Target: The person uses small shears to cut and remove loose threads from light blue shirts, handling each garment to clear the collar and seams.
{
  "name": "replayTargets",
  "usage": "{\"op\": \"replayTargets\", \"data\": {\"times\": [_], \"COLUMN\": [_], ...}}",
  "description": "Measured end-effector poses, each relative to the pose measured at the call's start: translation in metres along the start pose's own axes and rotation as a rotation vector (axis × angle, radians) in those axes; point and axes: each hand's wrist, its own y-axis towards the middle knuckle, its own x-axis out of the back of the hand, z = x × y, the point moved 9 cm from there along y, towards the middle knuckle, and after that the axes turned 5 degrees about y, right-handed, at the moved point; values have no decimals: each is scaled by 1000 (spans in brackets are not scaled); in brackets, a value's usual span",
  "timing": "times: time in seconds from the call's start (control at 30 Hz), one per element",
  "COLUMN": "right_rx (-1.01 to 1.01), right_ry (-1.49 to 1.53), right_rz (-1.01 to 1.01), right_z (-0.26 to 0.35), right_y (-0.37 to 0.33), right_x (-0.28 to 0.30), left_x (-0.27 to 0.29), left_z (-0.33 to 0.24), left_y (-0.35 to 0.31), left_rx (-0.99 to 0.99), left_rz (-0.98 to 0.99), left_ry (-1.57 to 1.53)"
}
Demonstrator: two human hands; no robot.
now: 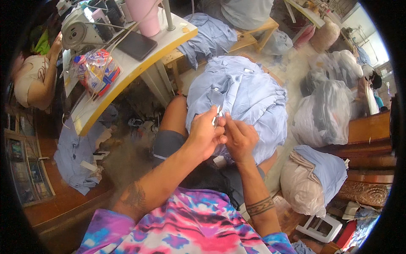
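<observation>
My left hand and my right hand meet in front of me, over a large heap of light blue cloth on my lap. Between their fingertips is a small white and grey thing with narrow pale ends; its kind is too small to tell. The left fingers are closed around it. My right thumb and index finger are pinched at its side, and what they grip is partly hidden. A white button shows on the cloth just beyond my hands, with a small white tag farther up.
At the left, a yellow-edged table carries a dark phone, a pink tumbler and a plastic-wrapped packet. More blue cloth lies below. Filled plastic bags stand at right, near a white stool. Another person sits far left.
</observation>
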Motion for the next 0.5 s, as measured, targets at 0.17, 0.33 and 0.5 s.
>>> {"op": "replayTargets", "data": {"times": [0.17, 0.33, 0.5], "right_rx": [-2, -35, -76], "right_ry": [-1, 16, 31], "right_rz": [-1, 10, 8], "right_z": [2, 7, 6], "right_y": [-9, -16, -41], "right_x": [-4, -2, 3], "left_x": [3, 11, 10], "left_z": [-14, -36, -37], "left_y": [7, 22, 31], "left_rx": [-38, -55, -75], "left_rz": [-51, -87, -67], "left_ry": [43, -10, -41]}}
